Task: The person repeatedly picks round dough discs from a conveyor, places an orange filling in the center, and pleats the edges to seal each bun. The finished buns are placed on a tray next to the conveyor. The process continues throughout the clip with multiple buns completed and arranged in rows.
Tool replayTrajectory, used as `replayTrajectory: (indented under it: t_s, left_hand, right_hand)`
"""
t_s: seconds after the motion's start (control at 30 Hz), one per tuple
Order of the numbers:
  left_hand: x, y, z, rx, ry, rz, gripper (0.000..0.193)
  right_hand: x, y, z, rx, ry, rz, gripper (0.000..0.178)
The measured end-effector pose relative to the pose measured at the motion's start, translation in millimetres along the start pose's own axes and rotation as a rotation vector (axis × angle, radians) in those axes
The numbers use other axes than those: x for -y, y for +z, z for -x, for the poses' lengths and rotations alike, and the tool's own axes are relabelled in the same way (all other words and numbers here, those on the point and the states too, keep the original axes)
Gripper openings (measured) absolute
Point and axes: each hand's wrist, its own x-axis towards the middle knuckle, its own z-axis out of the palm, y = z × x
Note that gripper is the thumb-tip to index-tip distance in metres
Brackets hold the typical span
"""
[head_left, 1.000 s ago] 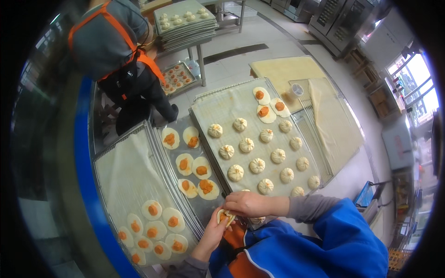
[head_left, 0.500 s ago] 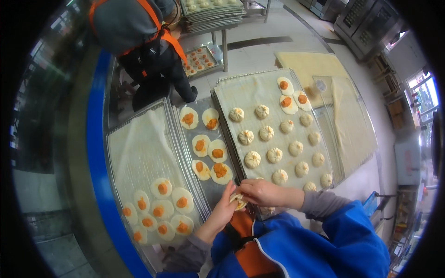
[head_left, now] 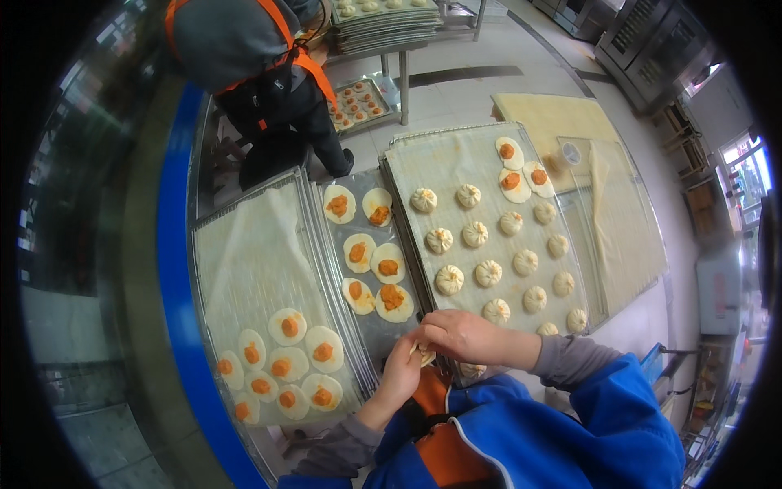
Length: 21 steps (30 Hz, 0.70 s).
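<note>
While both hands [head_left: 440, 346] pinch dough [head_left: 423, 353], buns [head_left: 487, 272] beyond

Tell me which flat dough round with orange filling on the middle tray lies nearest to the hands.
The round at the near right end of the middle tray; the other five lie farther up, away from the left hand and right hand.

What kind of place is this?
Probably a commercial bakery or bun kitchen: cloth-lined metal trays carry pleated round dough buns, flat dough rounds with orange filling wait alongside, and tall steel oven cabinets stand behind.
</note>
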Motion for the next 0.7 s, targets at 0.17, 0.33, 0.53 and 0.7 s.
replayTrajectory:
  t_s: [0.17,0.33,0.53,0.7]
  left_hand:
    - [-23,-4,4,0.099,-0.124,0.822,0.041]
    - [-15,20,-5,-0.126,-0.146,0.620,0.055]
    - [-7,25,-12,-0.238,-0.138,0.732,0.054]
    - [-16,16,-10,-0.174,-0.202,0.516,0.056]
  right_hand:
    - [-5,-1,3,0.002,0.051,-0.011,0.027]
    - [-3,-1,-1,-0.052,0.013,-0.033,0.019]
    - [-4,-10,-5,-0.028,-0.068,0.026,0.018]
    - [-6,-6,-5,-0.115,-0.055,-0.056,0.023]
